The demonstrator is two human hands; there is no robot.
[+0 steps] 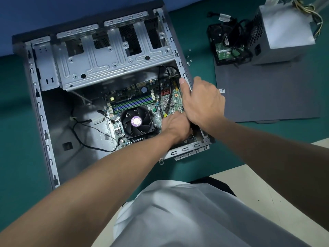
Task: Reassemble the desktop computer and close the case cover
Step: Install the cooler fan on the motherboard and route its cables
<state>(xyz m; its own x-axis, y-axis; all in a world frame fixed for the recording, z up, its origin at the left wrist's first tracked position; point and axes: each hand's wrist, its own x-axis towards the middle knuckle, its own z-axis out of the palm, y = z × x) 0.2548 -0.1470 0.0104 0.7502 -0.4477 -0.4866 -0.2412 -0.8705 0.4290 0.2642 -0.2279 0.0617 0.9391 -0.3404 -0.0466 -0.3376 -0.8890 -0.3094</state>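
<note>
case lies on its side on green mat, open side up. long axis runs near-to-far, far end skewed a bit left; black front bezel points away from the person. drive cage fills the far part; mobo w/ cpu fan sits near right. left hand is down in the near right corner over the mobo, fingers curled under, so can't tell what it holds, if anything. right hand grips the case's right wall, thumb straight along the rim. cover panel lies flat on the mat right of the case, psu and hdd at its far end, loose screws near.
</note>
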